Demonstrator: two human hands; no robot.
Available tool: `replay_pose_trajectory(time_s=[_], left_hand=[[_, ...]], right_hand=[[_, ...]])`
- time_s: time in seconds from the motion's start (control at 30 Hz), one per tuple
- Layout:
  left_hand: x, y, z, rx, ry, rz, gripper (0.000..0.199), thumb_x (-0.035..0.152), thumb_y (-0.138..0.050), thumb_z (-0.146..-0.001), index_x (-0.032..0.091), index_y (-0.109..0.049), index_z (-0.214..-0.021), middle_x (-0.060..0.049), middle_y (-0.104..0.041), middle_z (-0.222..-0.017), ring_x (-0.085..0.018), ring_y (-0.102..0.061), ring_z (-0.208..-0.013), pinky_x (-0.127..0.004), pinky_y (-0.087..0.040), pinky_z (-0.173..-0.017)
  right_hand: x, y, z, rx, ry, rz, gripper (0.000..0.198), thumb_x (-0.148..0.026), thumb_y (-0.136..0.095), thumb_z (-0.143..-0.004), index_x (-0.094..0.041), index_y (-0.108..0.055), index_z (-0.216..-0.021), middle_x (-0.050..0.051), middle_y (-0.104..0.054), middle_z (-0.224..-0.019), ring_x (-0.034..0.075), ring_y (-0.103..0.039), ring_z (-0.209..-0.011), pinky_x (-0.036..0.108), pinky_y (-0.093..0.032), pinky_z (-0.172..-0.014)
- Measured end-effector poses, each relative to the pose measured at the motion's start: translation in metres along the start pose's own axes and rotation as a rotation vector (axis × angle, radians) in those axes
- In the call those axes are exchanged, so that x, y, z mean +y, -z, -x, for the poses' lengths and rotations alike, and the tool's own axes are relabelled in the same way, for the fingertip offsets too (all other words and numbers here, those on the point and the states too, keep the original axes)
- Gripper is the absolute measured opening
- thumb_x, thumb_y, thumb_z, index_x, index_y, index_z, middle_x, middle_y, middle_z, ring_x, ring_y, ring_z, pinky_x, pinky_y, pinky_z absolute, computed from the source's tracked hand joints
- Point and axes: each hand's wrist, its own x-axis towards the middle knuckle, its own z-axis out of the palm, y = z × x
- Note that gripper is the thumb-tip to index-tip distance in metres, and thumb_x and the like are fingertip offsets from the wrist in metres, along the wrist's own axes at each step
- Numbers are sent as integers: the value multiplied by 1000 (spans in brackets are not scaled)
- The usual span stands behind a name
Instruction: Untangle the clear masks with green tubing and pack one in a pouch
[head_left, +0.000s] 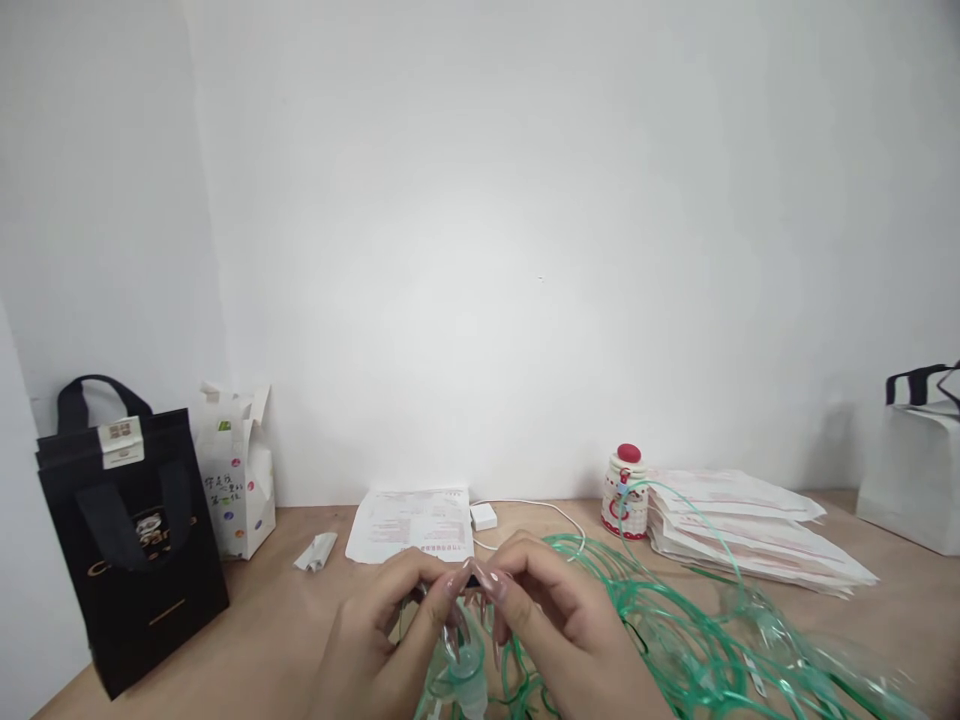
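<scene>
My left hand (409,630) and my right hand (551,625) meet at the bottom middle, fingers pinched and thumb tips close together. A small dark piece (472,581) shows between the thumbs; its kind cannot be made out. Just below the fingers is a clear, green-tinted plastic mask (459,675) with a pale connector, partly covered by my left hand. To the right of my right hand lies a tangle of green tubing (637,590), mixed with more clear plastic mask parts (772,625).
A black bag (135,620) and a white printed paper bag (251,490) stand at left. Behind my hands lie a printed wrapper (409,525), a white adapter (484,516) and cable. A red-topped bottle (624,495), stacked white packets (742,530) and a white bag (911,480) are at right.
</scene>
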Motion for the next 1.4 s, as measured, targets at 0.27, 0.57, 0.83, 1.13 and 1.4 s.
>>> replay_pose_trajectory(time_s=[0.27,0.57,0.83,1.13,1.4], left_hand=[[-4,4,-7,-19,83,426,43,27,-65,-77,25,-54,-119,-2,-66,-88,-15,-61,-86,-22,-50,-77],[13,-7,-6,123,305,574,51,14,-81,-52,15,-53,-96,-1,-70,-61,-17,-66,-64,-27,-56,-63],[2,-8,-6,114,272,471,56,17,-81,-51,13,-62,-103,-5,-73,-71,-20,-67,-70,-28,-56,-62],[-4,-10,1,122,171,403,49,18,-78,-55,27,-70,-103,1,-70,-73,-17,-62,-70,-29,-57,-69],[-10,-4,-1,81,74,207,48,19,-76,-59,30,-69,-106,3,-68,-71,-16,-63,-72,-25,-55,-72]], right_hand=[[-2,5,-3,127,-41,-120,33,-46,-56,-82,-19,-52,-63,-4,-47,-55,12,-45,-54,23,-39,-56],[3,12,-2,-7,-54,-31,37,-51,-47,-86,-20,-45,-66,-5,-40,-57,11,-38,-55,22,-33,-54],[3,10,0,-46,-8,112,35,-48,-46,-86,-20,-50,-67,-3,-42,-60,13,-39,-58,24,-32,-56],[5,7,0,-34,47,216,32,-42,-43,-87,-20,-48,-65,-2,-45,-62,14,-44,-61,25,-34,-58],[9,4,-1,11,53,251,34,-43,-41,-88,-20,-45,-63,-3,-43,-60,14,-41,-59,25,-30,-55]])
